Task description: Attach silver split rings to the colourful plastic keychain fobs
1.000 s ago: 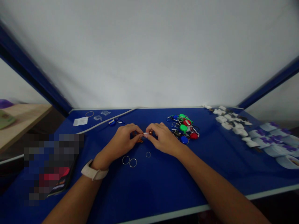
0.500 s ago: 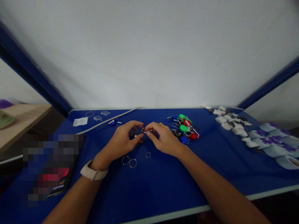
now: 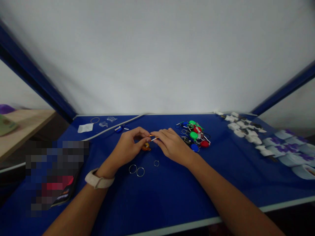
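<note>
Both hands were closed in a pinch on one item. In the head view, the left hand point(image 3: 130, 146) gripped one end of an orange-and-silver clip point(image 3: 154, 138) between thumb and fingertips; the right hand point(image 3: 172, 146) gripped its other end. The clip lay in the gap between the two sets of fingertips, its middle exposed. An orange piece point(image 3: 146, 147) sat just below the left fingertips; whether it was joined to the clip could not be determined. Nearer the wearer, two larger rings point(image 3: 133, 169) and one small ring point(image 3: 156, 163) lay flat on the blue table point(image 3: 172, 200). Beyond the right hand lay a pile of coloured reels point(image 3: 193, 135).
</note>
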Demonstrator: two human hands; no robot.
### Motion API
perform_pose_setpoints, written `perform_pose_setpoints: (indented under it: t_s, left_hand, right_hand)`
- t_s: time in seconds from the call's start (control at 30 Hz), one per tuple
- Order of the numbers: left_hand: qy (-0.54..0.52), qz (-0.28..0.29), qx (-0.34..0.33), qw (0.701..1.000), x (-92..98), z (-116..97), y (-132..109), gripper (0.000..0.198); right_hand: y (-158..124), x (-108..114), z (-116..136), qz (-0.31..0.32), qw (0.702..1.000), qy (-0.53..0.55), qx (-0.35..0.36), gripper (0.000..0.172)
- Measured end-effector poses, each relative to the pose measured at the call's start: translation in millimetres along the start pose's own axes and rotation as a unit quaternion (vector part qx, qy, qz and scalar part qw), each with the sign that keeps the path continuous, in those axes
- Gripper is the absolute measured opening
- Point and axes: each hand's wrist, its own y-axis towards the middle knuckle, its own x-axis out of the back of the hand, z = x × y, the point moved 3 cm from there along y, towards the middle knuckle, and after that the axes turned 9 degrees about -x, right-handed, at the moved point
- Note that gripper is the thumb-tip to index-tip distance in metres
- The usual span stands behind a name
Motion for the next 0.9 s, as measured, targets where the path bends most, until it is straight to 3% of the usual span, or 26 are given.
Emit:
perform_pose_setpoints:
  t_s: [0.23, 0.9]
  left_hand:
    - [-0.046, 0.008, 0.029, 0.998, -0.3, 0.3, -0.5, 0.016]
    - [-0.161, 0.017, 0.066, 0.985, -4.0, -5.5, 0.8, 0.025]
  right_hand:
    - [1.2, -1.7, 1.8, -0.013, 0.991, -0.123, 0.049, 0.031]
    - [2.1, -3.9, 4.9, -0.006, 0.99, -0.139, -0.011, 0.032]
